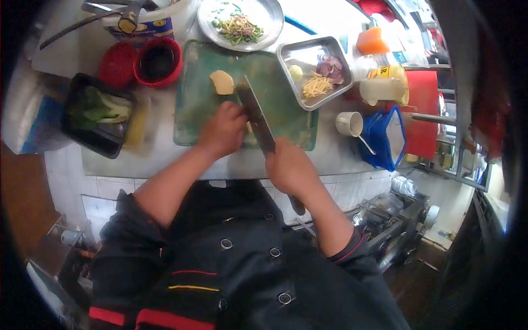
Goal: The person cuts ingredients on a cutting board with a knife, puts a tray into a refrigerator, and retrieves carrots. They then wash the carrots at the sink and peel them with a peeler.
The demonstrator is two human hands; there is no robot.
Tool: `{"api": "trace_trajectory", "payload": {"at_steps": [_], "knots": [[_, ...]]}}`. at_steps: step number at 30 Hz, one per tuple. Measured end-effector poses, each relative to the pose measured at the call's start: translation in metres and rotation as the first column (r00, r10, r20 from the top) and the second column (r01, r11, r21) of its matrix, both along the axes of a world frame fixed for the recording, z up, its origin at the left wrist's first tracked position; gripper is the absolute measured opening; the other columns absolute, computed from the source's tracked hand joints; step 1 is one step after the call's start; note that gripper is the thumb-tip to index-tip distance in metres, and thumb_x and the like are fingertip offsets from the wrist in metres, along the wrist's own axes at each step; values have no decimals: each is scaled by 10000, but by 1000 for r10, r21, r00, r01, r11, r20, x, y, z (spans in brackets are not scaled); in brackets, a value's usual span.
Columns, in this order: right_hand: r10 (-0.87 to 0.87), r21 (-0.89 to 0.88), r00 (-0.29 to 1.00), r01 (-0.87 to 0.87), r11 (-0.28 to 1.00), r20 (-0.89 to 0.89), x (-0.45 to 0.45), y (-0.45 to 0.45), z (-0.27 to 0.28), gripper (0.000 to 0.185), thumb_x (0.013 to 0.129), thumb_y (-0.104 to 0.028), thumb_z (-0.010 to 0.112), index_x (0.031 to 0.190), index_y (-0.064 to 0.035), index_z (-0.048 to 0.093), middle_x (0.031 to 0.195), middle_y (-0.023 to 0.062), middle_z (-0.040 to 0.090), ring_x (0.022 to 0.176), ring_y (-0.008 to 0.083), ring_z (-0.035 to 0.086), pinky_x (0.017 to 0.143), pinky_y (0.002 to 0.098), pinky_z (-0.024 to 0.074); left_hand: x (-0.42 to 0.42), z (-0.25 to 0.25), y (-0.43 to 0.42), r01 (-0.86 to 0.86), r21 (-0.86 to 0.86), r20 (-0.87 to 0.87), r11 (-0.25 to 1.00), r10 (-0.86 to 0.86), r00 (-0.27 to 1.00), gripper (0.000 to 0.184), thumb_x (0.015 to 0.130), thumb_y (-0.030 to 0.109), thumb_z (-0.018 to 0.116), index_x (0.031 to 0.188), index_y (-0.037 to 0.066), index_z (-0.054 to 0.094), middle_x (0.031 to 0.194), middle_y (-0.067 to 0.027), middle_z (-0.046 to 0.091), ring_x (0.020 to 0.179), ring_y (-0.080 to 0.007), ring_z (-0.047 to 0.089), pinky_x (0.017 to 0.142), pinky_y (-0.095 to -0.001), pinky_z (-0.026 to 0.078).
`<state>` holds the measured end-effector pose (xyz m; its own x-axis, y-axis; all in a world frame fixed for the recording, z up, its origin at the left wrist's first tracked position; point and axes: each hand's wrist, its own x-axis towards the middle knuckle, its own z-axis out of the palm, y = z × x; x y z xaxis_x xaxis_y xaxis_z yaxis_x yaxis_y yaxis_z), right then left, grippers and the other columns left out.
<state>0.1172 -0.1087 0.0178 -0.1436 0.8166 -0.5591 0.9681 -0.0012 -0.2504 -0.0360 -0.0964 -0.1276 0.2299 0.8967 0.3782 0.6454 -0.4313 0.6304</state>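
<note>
My right hand [291,168] grips the handle of a cleaver [257,113], its broad blade pointing away from me over a green cutting board [192,60]. Close to the blade's left side, my left hand [226,129] rests on the board with fingers curled and pressed down. A small pale bit of food [249,127] shows between those fingers and the blade; most of it is hidden. Further up the board lies a pale yellow slice of food [222,82], apart from both hands.
A metal tray [302,102] with yellow strips and meat overlaps the board's right side. Behind stands a round metal plate [206,16] of chopped vegetables. Left are red bowls [175,71] and a black tray [74,129] of greens; right, a white cup [348,124] and blue container [377,140].
</note>
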Motion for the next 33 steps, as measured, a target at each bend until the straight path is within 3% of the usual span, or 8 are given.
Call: {"api": "trace_trajectory", "payload": {"at_steps": [2,5,7,11,13,16,26,33], "knots": [[-23,-59,999,24,998,23,-1,-2,-10,187,814,-106,467,917,33,537,834,280,615,841,468,585,780,517,457,-1,1,0,-9,-22,5,1000,9,1000,179,686,61,602,862,36,625,977,-94,586,1022,-304,507,809,-396,503],[-23,20,998,24,1000,-61,6,-2,-43,220,843,-155,489,942,40,513,834,279,601,842,457,574,779,519,445,2,-3,-2,5,18,-17,1000,-5,1000,161,682,59,605,840,38,625,983,-91,589,997,-306,515,795,-397,503],[9,168,984,21,986,-177,0,7,-63,204,836,-146,491,945,25,514,795,265,598,814,461,571,769,521,447,1,-2,2,3,-25,-22,1000,-3,1000,135,688,67,613,820,45,627,981,-91,593,968,-300,527,778,-398,502],[55,307,959,35,951,-278,-1,23,-36,174,801,-107,470,874,35,538,822,296,605,807,468,586,754,533,455,-2,10,5,-20,-17,-42,1000,19,999,127,695,69,612,819,54,633,964,-95,601,946,-292,538,760,-400,499],[1,196,978,41,980,-210,3,23,-17,165,803,-95,462,868,32,544,827,300,605,805,463,589,750,526,460,-4,8,4,-24,19,60,1000,23,998,123,693,60,613,813,57,641,944,-97,609,938,-283,544,751,-396,500],[57,206,983,-21,978,-172,11,8,-8,170,805,-94,454,871,34,545,832,301,609,807,464,591,754,525,460,-1,4,2,-55,3,94,998,55,994,128,685,41,611,808,57,646,936,-90,615,940,-279,547,741,-388,502],[9,25,998,-8,1000,-59,10,-7,-21,182,830,-101,427,920,21,528,845,292,618,824,461,596,743,533,466,0,-2,4,-54,5,50,999,54,997,139,675,35,599,809,48,633,931,-93,605,917,-296,538,742,-393,501],[46,237,981,0,971,-186,-1,14,-51,157,792,-72,452,900,23,517,843,282,614,811,464,590,725,531,467,2,13,5,-41,-1,-34,999,41,999,139,665,37,596,800,59,627,918,-108,594,921,-314,530,759,-413,482]]}}
